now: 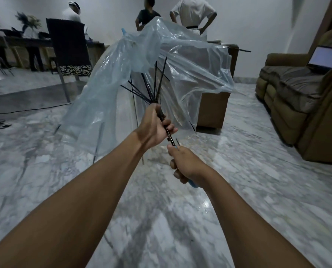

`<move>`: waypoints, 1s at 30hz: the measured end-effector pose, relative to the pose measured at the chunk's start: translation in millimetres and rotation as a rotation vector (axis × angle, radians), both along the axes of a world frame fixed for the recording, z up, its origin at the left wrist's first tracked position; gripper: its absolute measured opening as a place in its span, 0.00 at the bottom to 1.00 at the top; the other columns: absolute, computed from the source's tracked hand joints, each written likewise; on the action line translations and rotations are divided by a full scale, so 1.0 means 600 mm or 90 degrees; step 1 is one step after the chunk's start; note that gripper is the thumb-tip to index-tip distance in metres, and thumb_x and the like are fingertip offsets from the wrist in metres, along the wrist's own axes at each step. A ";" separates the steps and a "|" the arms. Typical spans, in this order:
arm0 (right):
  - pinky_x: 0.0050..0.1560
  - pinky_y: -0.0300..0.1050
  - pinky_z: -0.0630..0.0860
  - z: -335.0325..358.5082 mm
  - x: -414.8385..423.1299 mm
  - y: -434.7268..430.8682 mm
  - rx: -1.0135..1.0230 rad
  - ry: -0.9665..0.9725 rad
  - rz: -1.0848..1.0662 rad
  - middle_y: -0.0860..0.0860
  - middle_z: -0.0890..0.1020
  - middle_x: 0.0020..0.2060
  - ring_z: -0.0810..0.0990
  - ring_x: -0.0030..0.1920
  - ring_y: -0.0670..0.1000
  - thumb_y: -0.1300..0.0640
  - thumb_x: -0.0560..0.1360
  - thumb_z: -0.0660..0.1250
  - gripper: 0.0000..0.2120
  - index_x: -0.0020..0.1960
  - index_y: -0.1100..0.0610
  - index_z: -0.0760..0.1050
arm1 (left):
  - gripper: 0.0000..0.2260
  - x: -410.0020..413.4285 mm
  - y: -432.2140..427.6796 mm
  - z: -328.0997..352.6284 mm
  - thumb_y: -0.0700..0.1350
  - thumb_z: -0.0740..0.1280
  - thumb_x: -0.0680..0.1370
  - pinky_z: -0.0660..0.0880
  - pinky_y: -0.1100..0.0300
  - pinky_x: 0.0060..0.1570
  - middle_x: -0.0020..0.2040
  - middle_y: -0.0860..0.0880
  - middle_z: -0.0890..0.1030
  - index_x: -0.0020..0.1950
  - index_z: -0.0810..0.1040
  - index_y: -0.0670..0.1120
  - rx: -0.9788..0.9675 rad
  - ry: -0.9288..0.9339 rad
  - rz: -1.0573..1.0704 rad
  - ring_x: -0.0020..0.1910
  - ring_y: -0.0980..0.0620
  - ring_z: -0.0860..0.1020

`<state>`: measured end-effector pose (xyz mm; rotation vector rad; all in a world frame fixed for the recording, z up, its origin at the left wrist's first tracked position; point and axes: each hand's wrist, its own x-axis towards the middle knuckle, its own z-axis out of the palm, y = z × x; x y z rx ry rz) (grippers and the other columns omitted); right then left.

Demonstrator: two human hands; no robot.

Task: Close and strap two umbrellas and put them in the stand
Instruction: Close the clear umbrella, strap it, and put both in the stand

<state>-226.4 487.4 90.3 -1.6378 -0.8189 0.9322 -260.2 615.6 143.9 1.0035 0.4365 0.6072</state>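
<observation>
Umbrella (pixel 142 60): clear pale-blue plastic one, held up off the floor in the middle of the scene, tilted so its top points far and a bit left.
Canopy (pixel 111 105): only half folded, the plastic sags in loose crumpled sheets, drooping low on the left and sticking out to the right.
Ribs (pixel 151 88): thin black ones, fanned out from a spot just above the left hand.
Tip (pixel 123 32): small blue cap poking out at the far top.
Left hand (pixel 154 125): fingers clenched round the black shaft (pixel 170 135), right under where the ribs meet.
Right hand (pixel 186 163): nearer one, wrapped tight round the blue handle (pixel 192 184), whose end peeks out below the hand.
Gap between hands: just a short bare bit of shaft shows.
Floor (pixel 238 190): glossy grey-white marble.
Sofa (pixel 289 89): brown, over on the right, with an open laptop (pixel 325 59) on it, screen lit.
Cabinet (pixel 213 109): brown, behind the canopy, partly seen through the plastic.
Chair (pixel 68 45): dark high-back one, far left.
People (pixel 192 14): three standing far off near the wall, pretty blurry.
Cable (pixel 25 110): black, lying on the floor at left.
</observation>
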 end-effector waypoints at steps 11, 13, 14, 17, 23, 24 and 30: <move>0.21 0.36 0.58 0.012 0.005 -0.014 0.002 0.000 0.030 0.50 0.66 0.32 0.61 0.20 0.44 0.45 0.84 0.52 0.14 0.53 0.54 0.68 | 0.19 -0.004 0.018 0.007 0.51 0.50 0.85 0.77 0.47 0.53 0.36 0.43 0.79 0.41 0.69 0.43 -0.069 -0.067 0.009 0.45 0.45 0.80; 0.21 0.36 0.57 0.017 0.009 -0.018 0.002 0.001 0.041 0.49 0.65 0.30 0.60 0.20 0.45 0.45 0.84 0.53 0.13 0.50 0.54 0.66 | 0.19 -0.001 0.017 0.012 0.50 0.49 0.85 0.75 0.47 0.58 0.37 0.42 0.77 0.39 0.67 0.43 -0.080 -0.073 0.018 0.44 0.45 0.81; 0.21 0.36 0.57 0.020 0.010 -0.021 0.003 0.004 0.045 0.48 0.65 0.30 0.59 0.20 0.45 0.45 0.84 0.53 0.13 0.49 0.55 0.65 | 0.19 0.000 0.015 0.013 0.50 0.49 0.85 0.76 0.48 0.56 0.36 0.44 0.75 0.39 0.66 0.43 -0.064 -0.058 0.035 0.40 0.45 0.81; 0.22 0.36 0.57 0.027 0.015 -0.024 0.007 0.001 0.051 0.48 0.66 0.28 0.59 0.21 0.46 0.46 0.84 0.55 0.14 0.48 0.55 0.66 | 0.16 -0.001 0.015 0.006 0.50 0.49 0.85 0.77 0.48 0.51 0.28 0.49 0.69 0.41 0.65 0.45 0.003 -0.007 0.059 0.29 0.49 0.79; 0.22 0.36 0.55 0.051 0.014 -0.021 0.033 -0.001 0.050 0.48 0.66 0.26 0.59 0.21 0.46 0.47 0.84 0.55 0.12 0.50 0.55 0.66 | 0.17 0.001 -0.008 0.007 0.51 0.46 0.85 0.71 0.51 0.49 0.25 0.52 0.67 0.38 0.61 0.47 0.114 0.033 0.057 0.32 0.49 0.78; 0.22 0.36 0.55 0.056 0.014 -0.018 0.038 0.010 0.048 0.48 0.66 0.25 0.59 0.21 0.45 0.46 0.84 0.55 0.12 0.49 0.55 0.65 | 0.19 0.004 -0.015 0.007 0.51 0.46 0.85 0.69 0.53 0.44 0.23 0.52 0.69 0.37 0.62 0.47 0.127 0.044 0.058 0.33 0.48 0.76; 0.23 0.36 0.54 0.063 0.013 -0.009 0.059 0.030 0.045 0.48 0.64 0.26 0.58 0.21 0.45 0.44 0.83 0.56 0.13 0.48 0.54 0.66 | 0.19 0.003 -0.032 0.009 0.52 0.49 0.85 0.69 0.55 0.40 0.37 0.47 0.81 0.45 0.73 0.44 0.179 0.076 0.074 0.44 0.49 0.79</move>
